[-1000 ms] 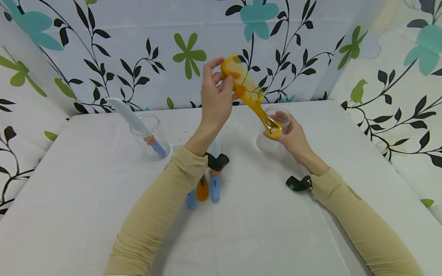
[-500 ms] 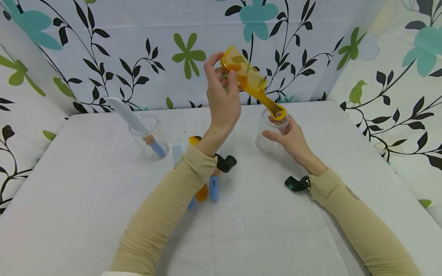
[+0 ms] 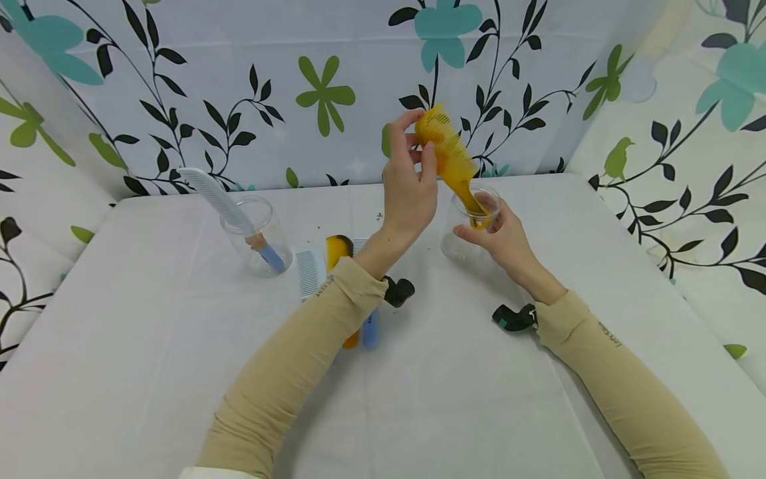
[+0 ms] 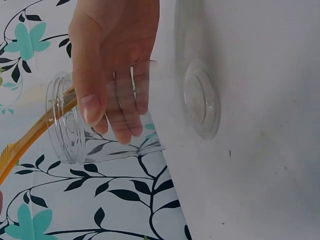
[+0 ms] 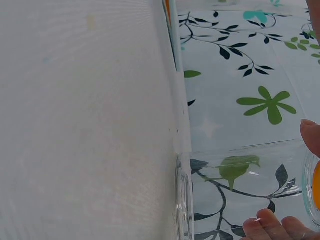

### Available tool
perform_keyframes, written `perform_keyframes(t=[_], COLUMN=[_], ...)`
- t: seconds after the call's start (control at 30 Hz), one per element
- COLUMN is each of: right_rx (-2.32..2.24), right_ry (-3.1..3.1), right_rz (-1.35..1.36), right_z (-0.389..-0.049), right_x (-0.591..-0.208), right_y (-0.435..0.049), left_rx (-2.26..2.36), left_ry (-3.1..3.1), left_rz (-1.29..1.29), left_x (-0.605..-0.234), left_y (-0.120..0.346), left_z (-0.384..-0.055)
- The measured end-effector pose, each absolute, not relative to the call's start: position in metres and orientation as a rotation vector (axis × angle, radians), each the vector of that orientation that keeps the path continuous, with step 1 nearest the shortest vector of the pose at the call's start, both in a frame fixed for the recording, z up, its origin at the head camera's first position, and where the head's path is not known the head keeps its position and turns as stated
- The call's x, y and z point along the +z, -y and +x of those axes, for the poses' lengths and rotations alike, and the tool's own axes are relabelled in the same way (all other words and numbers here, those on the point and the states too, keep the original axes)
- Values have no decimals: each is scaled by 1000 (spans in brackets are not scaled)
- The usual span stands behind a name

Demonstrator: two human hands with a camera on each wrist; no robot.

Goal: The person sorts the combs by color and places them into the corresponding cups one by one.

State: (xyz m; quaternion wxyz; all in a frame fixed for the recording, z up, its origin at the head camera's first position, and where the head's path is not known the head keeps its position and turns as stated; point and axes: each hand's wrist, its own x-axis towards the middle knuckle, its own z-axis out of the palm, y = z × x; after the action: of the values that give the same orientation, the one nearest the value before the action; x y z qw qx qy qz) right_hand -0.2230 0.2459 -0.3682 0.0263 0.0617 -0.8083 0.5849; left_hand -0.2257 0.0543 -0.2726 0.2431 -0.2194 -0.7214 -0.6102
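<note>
Yellow comb (image 3: 450, 156): lower and further right than half a second ago, the left hand (image 3: 411, 186) having travelled with it; its handle end now sits inside the mouth of the near-right jar (image 3: 456, 241), where before it was level with the rim.
Sleeves (image 3: 622, 382): tan, turned back at both wrists; a black wrist camera (image 3: 514, 318) shows by each cuff.
White table (image 3: 455, 399): runs under everything; small dark specks lie on it.
Loose combs: a pale blue comb (image 3: 311, 271) and a yellow-and-black comb (image 3: 338, 249) lie side by side; a blue handle (image 3: 370, 329) shows near them; the left forearm covers part of the group.
Right hand (image 3: 501, 243): curled round the near-right jar, thumb on one side, fingers on the other; the jar is clear and upright.
Left hand: thumb and fingers pinch the toothed head of the yellow comb, which slants handle-down.
Other jar (image 3: 270, 229): clear, upright, well to the left; a light comb (image 3: 218, 198) leans in it, blue grip at the bottom.
Backdrop (image 3: 359, 40): white cloth printed with leaves and flowers.
</note>
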Motion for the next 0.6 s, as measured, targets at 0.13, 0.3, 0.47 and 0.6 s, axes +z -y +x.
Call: perform_keyframes(t=[0.13,0.3,0.47,0.6], right_rx=[1796,1795,1782,1769], right_ry=[2509,2504,2506,2506], right_rz=[183,190,206,225], right_z=[-223,-223,-223,-223], right_x=[-368,-369,-369,-370], right_y=[-246,-245,-245,-246], left_rx=[-1664,-1629,-1599,-1558], left_ry=[2015,2080,2155,2206], left_rz=[-606,-603,-640,-687], left_x=[-277,-283,-286,-289], left_y=[-57,-62,-66,-70], left_z=[-227,-228,-228,-229])
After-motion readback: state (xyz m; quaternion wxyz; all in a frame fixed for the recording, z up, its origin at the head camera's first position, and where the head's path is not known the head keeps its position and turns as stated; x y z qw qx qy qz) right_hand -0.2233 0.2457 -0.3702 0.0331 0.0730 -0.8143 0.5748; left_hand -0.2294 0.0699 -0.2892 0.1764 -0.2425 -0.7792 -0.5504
